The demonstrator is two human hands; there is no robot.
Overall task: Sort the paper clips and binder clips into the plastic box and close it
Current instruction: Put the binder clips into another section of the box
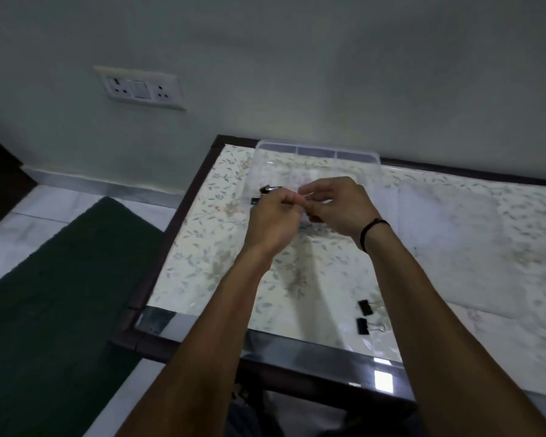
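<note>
while fingers curl, both hands pinch something small

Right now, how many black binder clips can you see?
4: two on the table near the right forearm, one behind the other; two in the box by the left hand. The hands may hide more.

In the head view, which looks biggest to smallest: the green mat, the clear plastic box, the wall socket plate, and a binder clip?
1. green mat
2. clear plastic box
3. wall socket plate, farther off, so unsure against the box
4. binder clip
</note>
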